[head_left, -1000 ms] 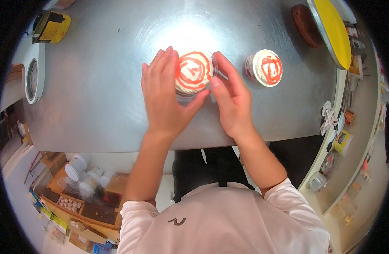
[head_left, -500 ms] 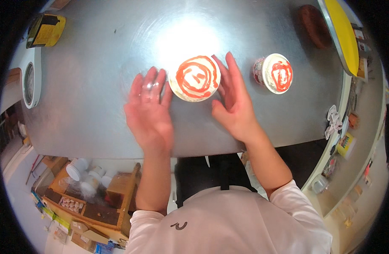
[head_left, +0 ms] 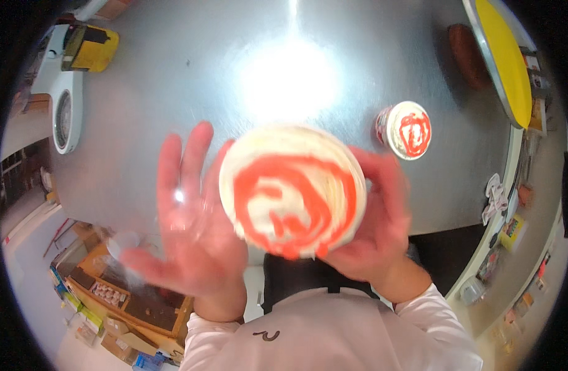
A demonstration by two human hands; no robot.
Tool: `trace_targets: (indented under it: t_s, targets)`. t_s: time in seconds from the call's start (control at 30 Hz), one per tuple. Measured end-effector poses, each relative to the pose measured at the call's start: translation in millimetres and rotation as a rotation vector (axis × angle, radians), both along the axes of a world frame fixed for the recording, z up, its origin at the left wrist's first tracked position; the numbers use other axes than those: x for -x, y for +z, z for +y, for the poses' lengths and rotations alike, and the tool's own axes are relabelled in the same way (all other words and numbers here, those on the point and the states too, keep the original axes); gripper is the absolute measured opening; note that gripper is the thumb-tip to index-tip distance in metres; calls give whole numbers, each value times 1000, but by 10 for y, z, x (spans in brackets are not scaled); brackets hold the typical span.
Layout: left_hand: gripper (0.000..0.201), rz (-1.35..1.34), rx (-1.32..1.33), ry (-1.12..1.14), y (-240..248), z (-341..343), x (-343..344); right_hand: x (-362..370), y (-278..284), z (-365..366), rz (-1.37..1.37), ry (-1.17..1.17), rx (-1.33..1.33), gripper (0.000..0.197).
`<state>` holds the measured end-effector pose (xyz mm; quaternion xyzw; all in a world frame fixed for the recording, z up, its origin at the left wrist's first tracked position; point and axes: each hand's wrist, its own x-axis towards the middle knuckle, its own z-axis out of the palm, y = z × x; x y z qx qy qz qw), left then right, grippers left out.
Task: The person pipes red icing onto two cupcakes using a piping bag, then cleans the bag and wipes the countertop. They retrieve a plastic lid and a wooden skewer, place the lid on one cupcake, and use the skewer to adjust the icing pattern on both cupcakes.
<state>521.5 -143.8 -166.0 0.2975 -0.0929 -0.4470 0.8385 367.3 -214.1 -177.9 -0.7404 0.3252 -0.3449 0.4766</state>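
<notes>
A round cup of cream dessert [head_left: 290, 191], topped with a swirl of red sauce, is held up close to my head, above the table's near edge. My right hand [head_left: 383, 213] grips its right side, fingers partly hidden behind it. Beside it on the left, my left hand [head_left: 200, 235] is spread open, palm up, with a clear, shiny film or wetness on the fingers. Whether its fingertips touch the cup I cannot tell. A second cup of the same dessert [head_left: 407, 130], also with red sauce, stands on the metal table [head_left: 234, 123] farther right.
At the left stand a kitchen scale [head_left: 65, 120] and a yellow-and-black tub [head_left: 92, 48]. A brown round object [head_left: 469, 55] and a yellow disc-shaped thing [head_left: 503, 62] are at the far right. Below left, a wooden box [head_left: 154, 318] holds several items.
My right hand has lifted the dessert cup off the table and brought it nearer to my head. My left hand has come up and spread its fingers.
</notes>
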Motion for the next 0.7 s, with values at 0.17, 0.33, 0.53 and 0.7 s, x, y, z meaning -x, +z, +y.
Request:
trace_targets:
  t_s: [0.17, 0.33, 0.53, 0.7]
  targets:
    - [113, 30, 37, 23, 294, 110, 90, 80, 271, 0, -83, 70, 73, 89]
    - [113, 7, 138, -8, 341, 157, 137, 167, 336, 106, -92, -2, 192, 93]
    - [109, -27, 130, 8, 319, 230, 187, 227, 340, 182, -74, 14, 72, 92]
    - [88, -168, 9, 0, -40, 79, 137, 86, -46, 128, -57, -48, 63, 85]
